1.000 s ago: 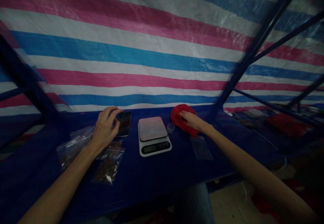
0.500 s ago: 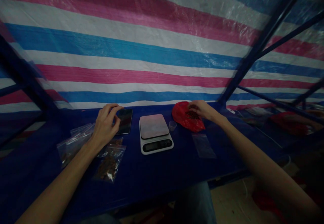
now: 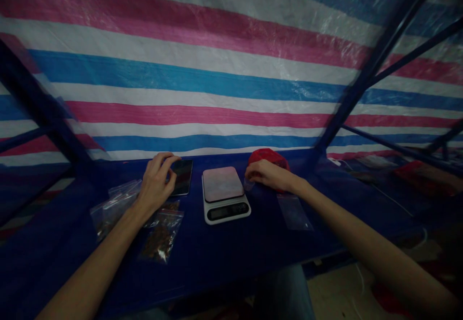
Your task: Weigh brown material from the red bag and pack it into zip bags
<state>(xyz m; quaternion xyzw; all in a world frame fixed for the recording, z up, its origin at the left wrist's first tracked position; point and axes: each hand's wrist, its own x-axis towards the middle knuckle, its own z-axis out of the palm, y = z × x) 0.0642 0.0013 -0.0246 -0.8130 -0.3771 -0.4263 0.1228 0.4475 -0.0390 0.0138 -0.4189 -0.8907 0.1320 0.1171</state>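
**My left hand [image 3: 156,182] and right hand [image 3: 269,175] reach across a blue-covered bench [image 3: 188,281], with a digital kitchen scale [image 3: 224,194] standing between them.**
My left hand is half-curled, holding nothing I can see, its fingertips just at the edge of a dark phone [image 3: 183,177] lying flat. Two clear zip bags [image 3: 161,235] of dried brown pieces lie just below that hand, partly under my wrist and forearm. My right hand lies curled over a crumpled red plastic bag [image 3: 269,158], hiding much of it; I can't tell whether those fingers are gripping anything. A small clear cup [image 3: 249,185] sits mostly hidden under my fingertips, just beside the scale. An empty-looking clear bag [image 3: 293,212] lies below my right wrist. Behind everything hangs a striped tarp [image 3: 188,88] on a dark metal frame [image 3: 379,59].
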